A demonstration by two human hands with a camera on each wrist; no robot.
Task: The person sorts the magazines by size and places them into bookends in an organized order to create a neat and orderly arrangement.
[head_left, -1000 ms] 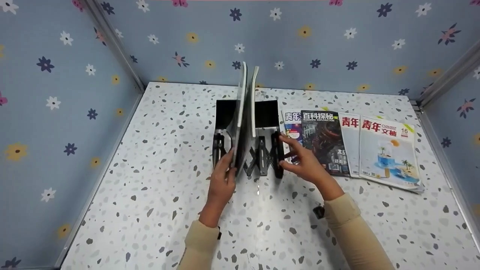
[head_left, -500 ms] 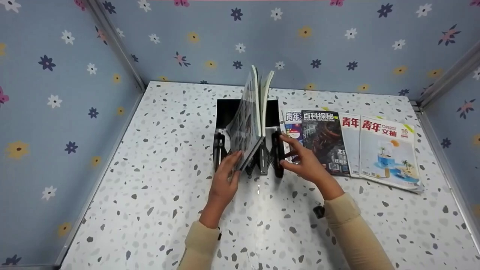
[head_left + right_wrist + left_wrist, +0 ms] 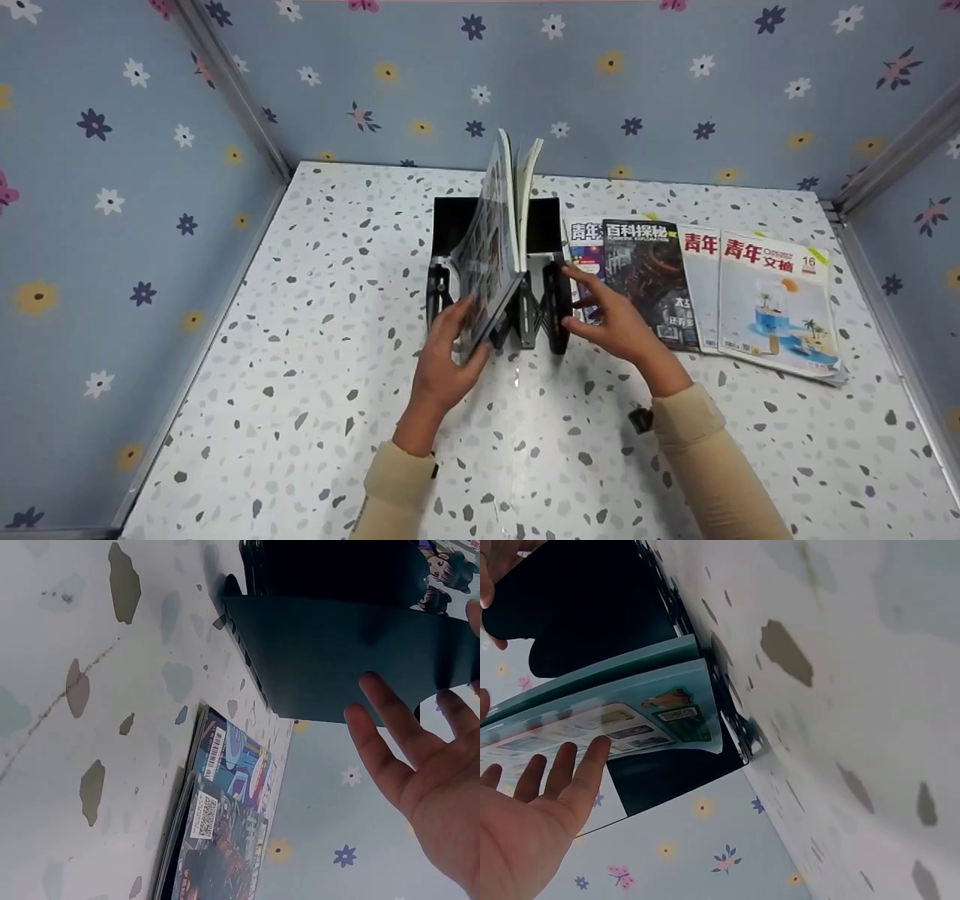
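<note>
Near the middle of the table stands a black expandable book stand [image 3: 545,225] with crossed folding links. Two thin magazines [image 3: 489,251] stand on edge in it, leaning together, their top edges toward the back wall. My left hand [image 3: 441,375] holds them by the near end, fingers along the left cover and thumb on the other side; the left wrist view shows the fingers on the pale blue back cover [image 3: 641,716]. With thumb and fingers, my right hand [image 3: 624,330] grips the stand's right end panel [image 3: 322,652], fingertips at its outer face.
Right of the stand, several magazines lie overlapping flat, among them a dark-covered magazine [image 3: 646,285] and a white one with a beach picture [image 3: 776,300]. The speckled table [image 3: 300,375] meets flowered walls [image 3: 660,97] behind and at both sides.
The held magazines have swung to the right and turned their left cover upward. My left hand's thumb has shifted right along their near end. My right hand remains at the end panel.
</note>
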